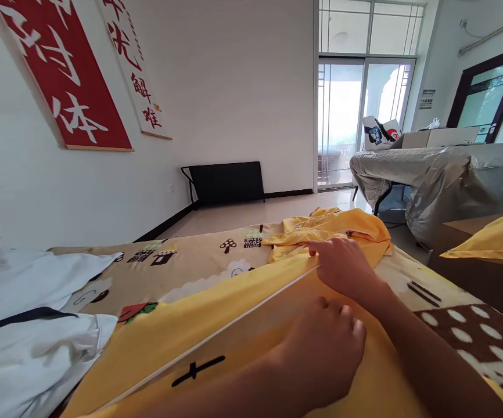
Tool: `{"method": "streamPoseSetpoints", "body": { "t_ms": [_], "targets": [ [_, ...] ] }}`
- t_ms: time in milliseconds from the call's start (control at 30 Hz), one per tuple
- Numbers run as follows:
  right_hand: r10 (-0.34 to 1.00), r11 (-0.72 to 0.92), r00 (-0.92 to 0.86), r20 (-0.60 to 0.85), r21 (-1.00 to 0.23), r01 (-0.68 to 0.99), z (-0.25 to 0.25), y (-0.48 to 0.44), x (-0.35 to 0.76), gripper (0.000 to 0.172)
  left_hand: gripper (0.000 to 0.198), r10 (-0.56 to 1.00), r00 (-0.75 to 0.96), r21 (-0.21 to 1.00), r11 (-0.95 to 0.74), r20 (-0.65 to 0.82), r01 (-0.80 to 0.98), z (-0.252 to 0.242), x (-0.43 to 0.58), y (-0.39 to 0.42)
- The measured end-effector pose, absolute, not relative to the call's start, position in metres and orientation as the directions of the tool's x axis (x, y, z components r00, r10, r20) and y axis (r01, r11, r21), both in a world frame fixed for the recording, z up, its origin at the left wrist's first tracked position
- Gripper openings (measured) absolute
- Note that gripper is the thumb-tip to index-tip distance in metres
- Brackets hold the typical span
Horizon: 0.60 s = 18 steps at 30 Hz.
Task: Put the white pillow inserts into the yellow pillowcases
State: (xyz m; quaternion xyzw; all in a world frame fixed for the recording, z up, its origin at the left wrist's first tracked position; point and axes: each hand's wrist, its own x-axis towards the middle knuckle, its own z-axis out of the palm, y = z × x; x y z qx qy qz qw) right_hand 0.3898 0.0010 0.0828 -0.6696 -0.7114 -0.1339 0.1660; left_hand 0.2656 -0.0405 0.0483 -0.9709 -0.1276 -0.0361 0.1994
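Cloth, yellow with thin white piping (pixel 216 313), lies slantwise across beige patterned bedding (pixel 203 255). Left hand (pixel 325 354), fingers curled in, rests over its near side; whether it grips fabric, cannot tell. Right hand (pixel 342 261) bends at the piped edge, just beside a crumpled yellow-orange fabric heap (pixel 360 226); fingertips partly hidden, grip unclear. White garments (pixel 46 342) crowd the left edge. Beyond the bedding's far edge, bare pale glossy floor (pixel 290 208) runs to a black flat panel (pixel 225 183).
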Motion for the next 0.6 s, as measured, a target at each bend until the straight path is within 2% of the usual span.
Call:
{"method": "streamPoseSetpoints", "body": {
  "t_ms": [133, 200, 400, 600],
  "targets": [
    [0.885, 0.275, -0.142, 0.442, -0.253, 0.928, 0.023, 0.032, 0.422, 0.032, 0.016, 0.258, 0.947, -0.137, -0.948, 0.194, 0.286, 0.010, 0.289, 0.004],
    [0.858, 0.379, -0.203, 0.472, -0.314, 0.871, 0.003, 0.042, 0.432, 0.034, 0.016, 0.261, 0.932, -0.057, -0.957, 0.252, 0.284, -0.002, 0.288, 0.011],
    [0.647, 0.497, -0.166, 0.744, -0.247, 0.832, 0.003, 0.028, 0.436, 0.033, 0.016, 0.239, 0.928, -0.010, -0.968, 0.285, 0.252, -0.004, 0.284, 0.004],
    [0.603, 0.480, -0.074, 0.794, -0.287, 0.829, 0.010, 0.017, 0.435, 0.038, 0.016, 0.310, 0.880, -0.051, -0.935, 0.359, 0.350, -0.004, 0.283, -0.005]
  ]
}}
